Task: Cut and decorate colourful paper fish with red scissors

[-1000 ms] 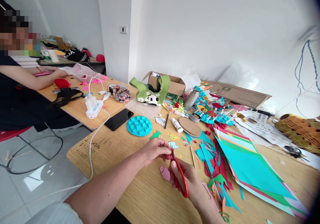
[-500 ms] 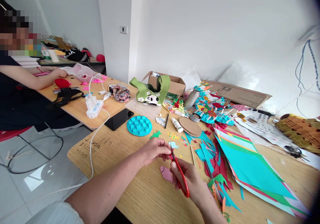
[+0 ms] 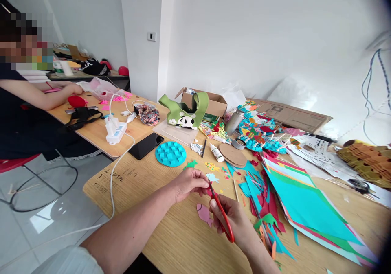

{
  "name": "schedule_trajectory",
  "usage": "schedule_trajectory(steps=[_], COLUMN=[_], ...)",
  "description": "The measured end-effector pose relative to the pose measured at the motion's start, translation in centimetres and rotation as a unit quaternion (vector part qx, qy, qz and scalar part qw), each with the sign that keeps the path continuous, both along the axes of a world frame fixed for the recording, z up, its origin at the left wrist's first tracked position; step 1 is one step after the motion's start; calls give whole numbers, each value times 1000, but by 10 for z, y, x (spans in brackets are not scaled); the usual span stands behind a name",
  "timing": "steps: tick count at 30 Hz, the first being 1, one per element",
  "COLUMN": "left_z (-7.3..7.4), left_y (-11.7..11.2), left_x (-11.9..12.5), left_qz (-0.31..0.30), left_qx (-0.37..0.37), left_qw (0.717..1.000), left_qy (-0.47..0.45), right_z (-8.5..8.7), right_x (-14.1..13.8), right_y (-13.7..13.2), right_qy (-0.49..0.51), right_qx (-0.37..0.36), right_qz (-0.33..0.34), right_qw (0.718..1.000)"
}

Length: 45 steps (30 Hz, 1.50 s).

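Note:
My right hand grips red-handled scissors, blades pointing up toward my left hand. My left hand pinches a small red paper piece at the blade tips, just above the wooden table. A pink paper fish lies flat on the table between my two hands. Small cut paper shapes, a green one and a light blue one, lie just beyond my left hand.
A stack of coloured paper sheets with scraps lies to the right. A teal disc, black phone, glue bottle, green panda bag and cardboard box stand beyond. Another person sits at the left table.
My right hand with the scissors has shifted slightly right and down. My left hand keeps its pinch in the same place.

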<state>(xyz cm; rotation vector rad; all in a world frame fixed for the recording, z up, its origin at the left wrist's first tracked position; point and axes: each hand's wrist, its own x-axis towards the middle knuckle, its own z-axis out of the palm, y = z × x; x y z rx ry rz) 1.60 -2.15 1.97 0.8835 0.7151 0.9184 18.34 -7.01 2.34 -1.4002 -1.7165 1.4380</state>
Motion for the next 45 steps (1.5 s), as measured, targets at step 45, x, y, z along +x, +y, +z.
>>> schedule_trajectory(steps=[45], left_z=[4], left_y=[-10], left_x=[9], left_qz=[25], left_qx=[231], left_qw=[959], left_qy=[164], right_z=[-2], right_x=[-2], right_y=[4], right_qy=[111], right_qx=[167], right_qz=[-179], right_qw=[963])
